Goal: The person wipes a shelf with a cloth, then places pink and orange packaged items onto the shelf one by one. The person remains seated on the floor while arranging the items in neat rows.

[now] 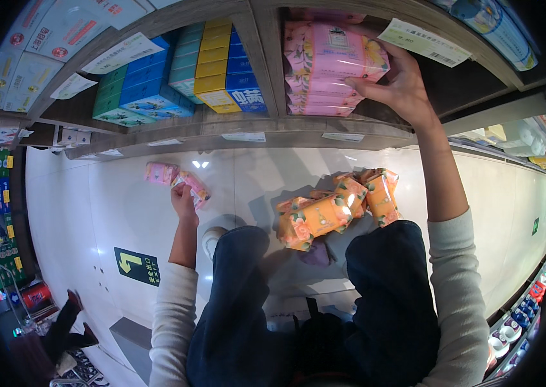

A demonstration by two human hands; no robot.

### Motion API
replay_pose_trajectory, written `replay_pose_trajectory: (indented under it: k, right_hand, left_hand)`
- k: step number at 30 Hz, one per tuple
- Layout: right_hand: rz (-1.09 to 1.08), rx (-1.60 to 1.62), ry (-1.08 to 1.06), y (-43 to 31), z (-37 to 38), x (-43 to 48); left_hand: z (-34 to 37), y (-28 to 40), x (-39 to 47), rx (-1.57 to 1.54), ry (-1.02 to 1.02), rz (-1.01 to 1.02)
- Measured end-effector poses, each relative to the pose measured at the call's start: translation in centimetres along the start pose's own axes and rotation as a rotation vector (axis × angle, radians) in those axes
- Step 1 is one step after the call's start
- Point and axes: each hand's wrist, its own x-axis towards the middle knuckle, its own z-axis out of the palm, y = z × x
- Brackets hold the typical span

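Observation:
My right hand [401, 89] reaches into a wooden shelf compartment, its thumb on the front of a stack of pink floral film-wrapped packs [324, 65]. Its other fingers curl around the stack's right side and are partly hidden. Down on the floor at the left, my left hand [184, 200] pinches a pink floral pack [198, 188]. A second pink pack [161, 172] lies against that one. Between my knees and the shelf is a loose heap of orange floral packs [324, 215], several of them tilted over each other.
Left of the pink stack, a wooden divider [259, 58] separates yellow and blue boxes [217, 72] and green and blue boxes [142, 92]. Price tags [425, 42] hang along the shelf edge. A purple object [316, 255] lies under the orange heap. Another person's legs [67, 319] show at lower left.

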Motion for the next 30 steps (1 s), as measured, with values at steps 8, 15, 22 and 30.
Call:
replay_pose_trajectory:
  k: [8,15,22,30]
  right_hand:
    - [-0.132,-0.303,-0.069,-0.1,-0.6,-0.4]
    - [-0.158,-0.118,0.13,0.8,-0.7,-1.8]
    - [-0.042,0.069,0.422,0.3,-0.7,-8.0]
    - [0.146,0.279,-0.458,-5.0,4.2,-12.9]
  left_hand:
    - [1.1,-3.2,1.3,1.064,0.344,0.119]
    - [-1.6,-2.5,0.6,0.559,0.094,0.046]
    - [-1.1,7.0,-8.3,-0.221,-0.449,-0.207]
    - [6.6,18.7,-16.7,-0.198,-1.289,-0.352]
